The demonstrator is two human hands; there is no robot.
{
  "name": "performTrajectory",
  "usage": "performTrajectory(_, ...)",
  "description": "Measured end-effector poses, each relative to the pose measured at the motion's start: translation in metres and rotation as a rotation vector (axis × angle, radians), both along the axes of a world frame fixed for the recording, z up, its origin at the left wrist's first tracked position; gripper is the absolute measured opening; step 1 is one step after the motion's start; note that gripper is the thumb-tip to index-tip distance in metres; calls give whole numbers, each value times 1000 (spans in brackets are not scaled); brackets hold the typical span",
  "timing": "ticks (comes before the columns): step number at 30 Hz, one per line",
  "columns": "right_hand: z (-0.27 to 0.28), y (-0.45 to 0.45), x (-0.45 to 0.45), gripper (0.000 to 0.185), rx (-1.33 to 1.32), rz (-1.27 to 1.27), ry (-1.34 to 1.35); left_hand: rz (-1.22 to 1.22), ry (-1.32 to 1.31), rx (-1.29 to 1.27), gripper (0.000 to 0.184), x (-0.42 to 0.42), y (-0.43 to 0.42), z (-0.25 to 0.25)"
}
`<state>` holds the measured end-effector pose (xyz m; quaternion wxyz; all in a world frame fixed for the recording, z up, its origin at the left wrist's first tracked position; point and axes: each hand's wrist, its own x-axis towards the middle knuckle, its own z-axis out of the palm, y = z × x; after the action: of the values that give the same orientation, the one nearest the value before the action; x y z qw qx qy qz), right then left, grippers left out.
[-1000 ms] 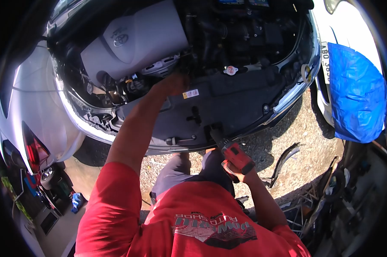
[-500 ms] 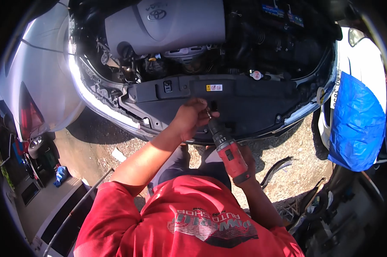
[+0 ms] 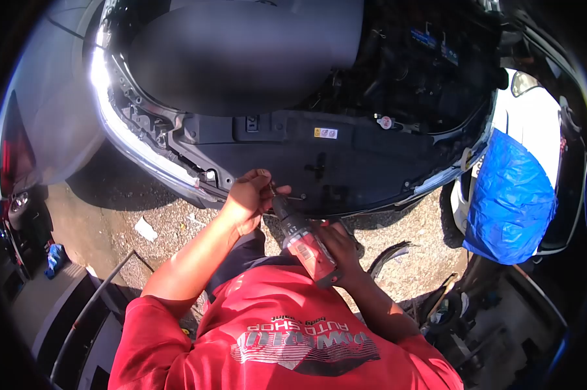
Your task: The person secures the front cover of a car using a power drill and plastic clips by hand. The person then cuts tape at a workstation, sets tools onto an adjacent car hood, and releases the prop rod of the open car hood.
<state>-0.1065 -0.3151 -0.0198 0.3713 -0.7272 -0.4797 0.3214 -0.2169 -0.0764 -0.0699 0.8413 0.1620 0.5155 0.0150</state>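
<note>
A red and black power drill (image 3: 310, 253) is gripped by my right hand (image 3: 338, 246), its dark chuck pointing up and left. At the chuck's tip is my left hand (image 3: 248, 200), with thumb and fingers pinched together around something too small to make out. Both hands are in front of the open car's front edge. Beyond them lies a black plastic cover panel (image 3: 261, 159) bearing a small yellow and white label (image 3: 325, 133). A radiator cap (image 3: 385, 122) shows behind the panel. The engine cover (image 3: 241, 58) looks dark and blurred.
A blue sheet (image 3: 511, 198) hangs over a white car at the right. Another car (image 3: 59, 123) stands at the left. A curved black strip (image 3: 388, 257) lies on the gravel, and a thin pole (image 3: 95, 305) leans at the lower left.
My left hand has come back from the engine bay to the drill's tip. The drill has turned to point up-left, and both hands have lately shifted left in view.
</note>
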Motion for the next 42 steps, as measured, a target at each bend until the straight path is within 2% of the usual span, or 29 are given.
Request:
performTrajectory(3,1,4,-3,89,6,48,30,-55,4,93,15,-9,3,5)
performTrajectory(9,22,19,-15,83,-195,53,-10,-62,83,152,7,-16,-1,-9)
performTrajectory(11,19,23,-16,81,-185,49,82,109,166,-79,7,-11,-2,-7)
performTrajectory(15,15,32,-24,80,-146,46,34,247,127,68,7,-1,-8,-3)
performTrajectory(21,11,32,-25,75,-105,39,-11,162,149,218,6,12,-9,11)
performTrajectory(24,12,29,-26,71,-89,17,15,146,64,125,6,8,-9,6)
performTrajectory(25,10,28,-29,70,-70,-74,253,144,65,124,6,8,-10,7)
performTrajectory(27,3,24,-35,70,-53,-168,494,239,59,79,6,8,-15,11)
performTrajectory(30,1,25,-34,70,-53,-107,448,255,56,52,7,9,-23,16)
performTrajectory(32,10,31,-25,72,-53,-54,104,250,55,75,6,5,-23,10)
performTrajectory(36,4,28,-25,77,-73,-14,116,246,65,105,5,8,-22,11)
performTrajectory(39,-3,28,-28,82,-126,26,27,232,54,135,4,11,-20,13)
performTrajectory(42,-4,33,-28,85,-9,-28,-7,227,10,136,3,11,-20,16)
